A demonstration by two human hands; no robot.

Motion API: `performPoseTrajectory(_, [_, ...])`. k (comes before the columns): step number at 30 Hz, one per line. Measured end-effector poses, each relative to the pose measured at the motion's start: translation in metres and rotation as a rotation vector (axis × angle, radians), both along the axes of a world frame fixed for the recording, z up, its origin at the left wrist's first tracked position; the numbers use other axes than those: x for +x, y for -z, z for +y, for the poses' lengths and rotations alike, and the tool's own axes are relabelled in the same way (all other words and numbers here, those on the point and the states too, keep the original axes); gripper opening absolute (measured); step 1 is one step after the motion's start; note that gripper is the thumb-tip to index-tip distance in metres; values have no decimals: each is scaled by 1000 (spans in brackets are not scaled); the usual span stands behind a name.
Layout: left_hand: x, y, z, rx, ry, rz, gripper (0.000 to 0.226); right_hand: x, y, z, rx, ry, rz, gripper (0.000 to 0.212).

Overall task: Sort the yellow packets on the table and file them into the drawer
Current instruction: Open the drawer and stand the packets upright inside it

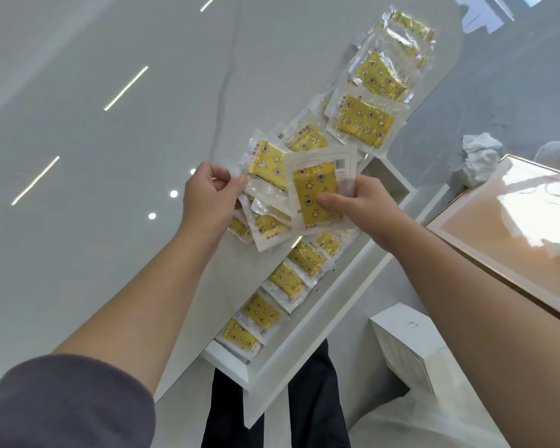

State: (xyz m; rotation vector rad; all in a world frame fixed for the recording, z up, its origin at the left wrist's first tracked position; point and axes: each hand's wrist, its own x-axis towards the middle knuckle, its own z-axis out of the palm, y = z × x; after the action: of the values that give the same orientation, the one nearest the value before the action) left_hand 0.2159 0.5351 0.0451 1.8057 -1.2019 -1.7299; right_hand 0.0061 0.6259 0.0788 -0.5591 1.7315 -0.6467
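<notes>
Yellow star-patterned packets in clear wrappers lie along the edge of the glossy white table. My right hand grips one yellow packet by its lower right, held upright above the pile. My left hand pinches the clear edge of another packet in a loose heap of several. More packets trail up the table to the far end. Below the table edge, an open white drawer holds a row of several packets standing one behind another.
A white box sits on the floor right of the drawer. A peach-coloured glossy countertop stands at right, with crumpled white paper behind it. My dark trousers are just below the drawer front.
</notes>
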Motion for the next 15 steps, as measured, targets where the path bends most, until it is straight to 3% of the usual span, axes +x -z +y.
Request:
performPoseTrajectory(5, [13,-1,8,-59,145,-24,21,15,4,-8,-11,-91,-4,19])
performPoseTrajectory(9, [15,0,7,-33,146,-4,20,24,7,-13,15,-135,-42,19])
performPoseTrajectory(13, [18,5,7,83,11,51,10,37,10,-12,68,-106,-78,57])
performPoseTrajectory(15, [22,4,9,260,-72,188,10,42,13,-8,74,-53,-109,58])
